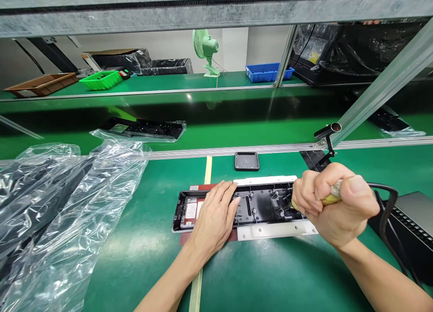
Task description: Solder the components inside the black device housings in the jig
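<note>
Clear plastic bags [111, 176] w/ dark parts inside on L side of green desk [142, 267]. L hand [216, 213] lies palm-down, fingers extended & close together, across black plastic housing [260, 206], not gripping round anything. Housing sits lengthwise mid-desk, open side up, btwn two white fixture strips [275, 231]; red-brown plate [185, 238] shows under its L part. Small black tray [246, 161] just behind strips, apart from housing. R hand [334, 199] closed in fist round yellowish tool handle [333, 195], over R end of housing; tool tip hidden. Black cable [392, 199] to R of fist.
</note>
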`<state>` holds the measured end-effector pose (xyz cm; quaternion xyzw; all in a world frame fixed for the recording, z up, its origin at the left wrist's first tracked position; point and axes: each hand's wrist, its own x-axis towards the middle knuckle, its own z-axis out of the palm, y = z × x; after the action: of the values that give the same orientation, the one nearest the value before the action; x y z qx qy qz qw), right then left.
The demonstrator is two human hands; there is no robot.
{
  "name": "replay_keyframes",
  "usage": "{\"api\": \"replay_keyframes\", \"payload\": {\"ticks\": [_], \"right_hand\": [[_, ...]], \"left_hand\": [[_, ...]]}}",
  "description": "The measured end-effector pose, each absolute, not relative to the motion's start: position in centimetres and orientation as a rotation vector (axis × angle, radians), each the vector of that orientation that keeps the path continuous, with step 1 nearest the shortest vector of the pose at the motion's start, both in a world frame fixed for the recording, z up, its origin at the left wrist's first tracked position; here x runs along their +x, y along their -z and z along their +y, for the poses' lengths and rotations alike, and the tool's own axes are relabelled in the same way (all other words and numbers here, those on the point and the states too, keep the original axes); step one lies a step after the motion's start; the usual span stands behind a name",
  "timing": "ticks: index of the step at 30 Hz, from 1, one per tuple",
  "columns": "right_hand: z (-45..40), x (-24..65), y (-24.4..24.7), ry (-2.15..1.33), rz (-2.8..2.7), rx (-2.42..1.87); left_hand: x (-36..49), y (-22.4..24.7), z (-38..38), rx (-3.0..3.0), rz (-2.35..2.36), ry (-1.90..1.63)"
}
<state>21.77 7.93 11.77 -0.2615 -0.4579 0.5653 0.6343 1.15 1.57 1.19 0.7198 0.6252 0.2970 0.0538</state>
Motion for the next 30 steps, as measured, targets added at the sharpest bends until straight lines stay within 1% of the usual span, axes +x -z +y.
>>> {"api": "replay_keyframes", "payload": {"ticks": [30], "right_hand": [[8.38,22.08,-12.04,-1.29,-1.062,-0.588]], "left_hand": [[1.24,-1.41,1.54,2.16,1.9,-0.875]]}}
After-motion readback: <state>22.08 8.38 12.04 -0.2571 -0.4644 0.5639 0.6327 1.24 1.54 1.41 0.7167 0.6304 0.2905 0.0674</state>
